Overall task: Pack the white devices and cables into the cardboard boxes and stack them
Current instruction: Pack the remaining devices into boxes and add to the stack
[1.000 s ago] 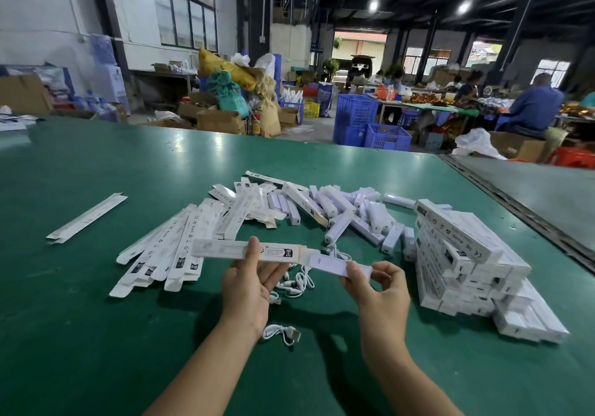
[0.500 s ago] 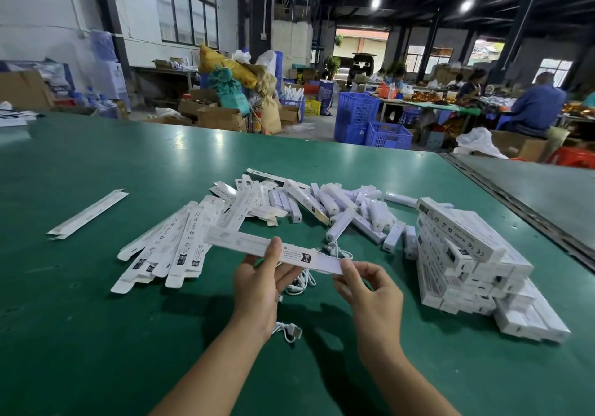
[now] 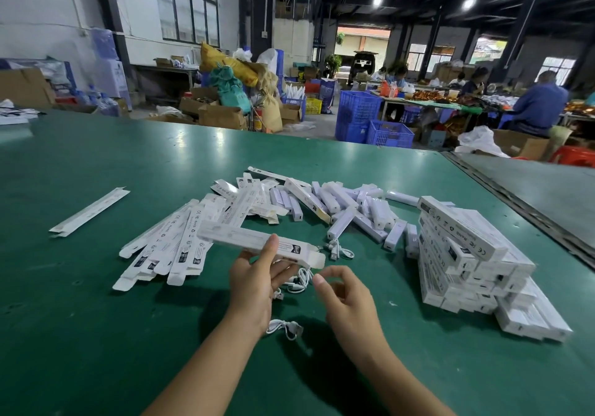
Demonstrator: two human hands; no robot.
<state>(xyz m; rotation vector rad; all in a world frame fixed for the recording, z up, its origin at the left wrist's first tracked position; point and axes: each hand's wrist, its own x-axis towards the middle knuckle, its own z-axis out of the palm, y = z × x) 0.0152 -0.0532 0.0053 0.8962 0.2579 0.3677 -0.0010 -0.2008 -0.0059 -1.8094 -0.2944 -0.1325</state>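
One long white box point(image 3: 244, 240) is lying across my left hand point(image 3: 254, 287). I am gripping it from below with curled fingers and pressing my thumb onto its top face, so it is hovering above the green table point(image 3: 96, 335), slanting down to the right. Its right end is standing open, with the flap sticking out.

My right hand point(image 3: 349, 303) is hanging just below that open end without touching it. Its fingers are curling loosely, with a gap between thumb and forefinger and nothing between them.

Several white cables point(image 3: 299, 282) are lying tangled on the table under the box, between my two hands. One more cable point(image 3: 286, 328) is lying beside my left wrist.

Flat boxes point(image 3: 167, 248), not yet folded, are fanning out to the left of the one I am holding. A single flat one point(image 3: 88, 211) is lying well apart, further left. Loose white devices point(image 3: 347, 209) are sitting in a heap beyond my hands. At the right, a stack of packed boxes point(image 3: 467, 254) is standing several layers high, with a few lying lower at its near corner.
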